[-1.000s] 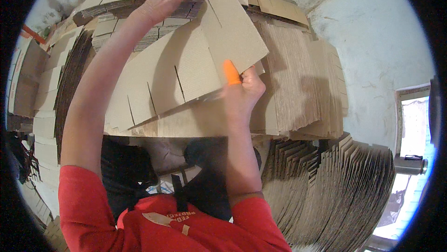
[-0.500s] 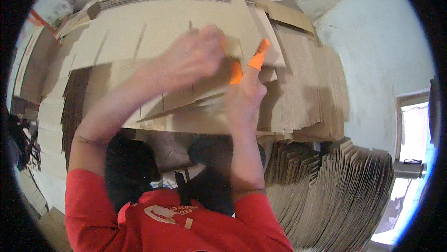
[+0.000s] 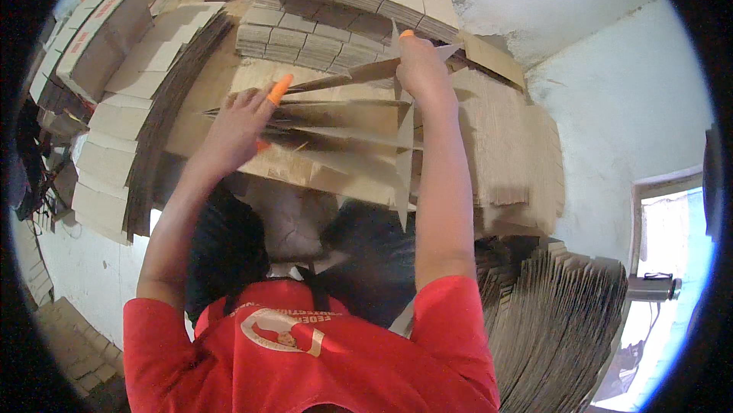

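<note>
Between my hands is a cardboard divider, made of long strips with cross strips standing through them near its right end. My left hand lies over the left ends of the long strips, an orange-covered finger and an orange-covered thumb spread around them. At the far right corner my right hand grips the divider where strips cross; an orange fingertip cover shows there, and its other fingers are mostly hidden. The divider is tilted and slightly blurred above a wooden board.
Stacks of slotted cardboard strips stand at the back. A long row of cardboard and a carton are at left. More cardboard lies at right, above a large stack of sheets. A wall bounds the right.
My left hand has moved left and my right hand has moved up and away. The flat slotted sheets that lay in front are gone from there; an opened divider is between my hands.
</note>
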Available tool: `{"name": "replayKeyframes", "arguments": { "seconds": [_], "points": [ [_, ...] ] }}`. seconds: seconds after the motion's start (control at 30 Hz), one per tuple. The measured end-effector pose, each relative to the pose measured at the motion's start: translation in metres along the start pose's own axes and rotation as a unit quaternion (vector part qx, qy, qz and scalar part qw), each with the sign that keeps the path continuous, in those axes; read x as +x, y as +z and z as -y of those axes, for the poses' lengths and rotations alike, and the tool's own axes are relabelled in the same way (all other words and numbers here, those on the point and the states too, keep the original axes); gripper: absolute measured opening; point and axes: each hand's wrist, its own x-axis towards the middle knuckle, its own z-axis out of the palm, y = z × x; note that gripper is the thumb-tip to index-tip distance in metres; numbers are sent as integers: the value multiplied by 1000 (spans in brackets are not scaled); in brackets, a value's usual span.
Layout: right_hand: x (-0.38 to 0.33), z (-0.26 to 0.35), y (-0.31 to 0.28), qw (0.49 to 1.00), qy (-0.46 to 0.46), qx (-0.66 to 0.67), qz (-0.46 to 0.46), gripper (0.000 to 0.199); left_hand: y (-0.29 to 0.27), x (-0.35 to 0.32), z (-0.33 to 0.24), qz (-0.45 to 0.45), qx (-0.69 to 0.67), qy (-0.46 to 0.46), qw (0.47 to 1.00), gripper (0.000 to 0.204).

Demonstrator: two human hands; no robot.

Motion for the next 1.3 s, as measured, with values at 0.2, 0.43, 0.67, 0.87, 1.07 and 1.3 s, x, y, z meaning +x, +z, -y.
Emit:
{"name": "replayKeyframes", "arguments": {
  "seconds": [0.2,0.43,0.67,0.87,1.07,1.3],
  "points": [
    [51,-1,-3,973,34,45,223,18,7,7,57,-111,-23,41,993,65],
    [22,-16,56,994,22,92,56,53,-43,-19,22,-60,-101,61,991,66],
    [-125,28,-14,980,152,-92,88,61,1,-55,149,-291,-146,-252,911,57],
    [-200,-8,30,987,64,-48,139,69,40,-18,179,-325,-526,-277,735,57],
    [-190,-31,32,991,74,-16,110,70,45,-6,189,-328,-636,-293,635,57],
    [-200,-92,38,968,95,-110,-204,49,45,-17,190,-372,-528,-253,720,56]
  ]
}}
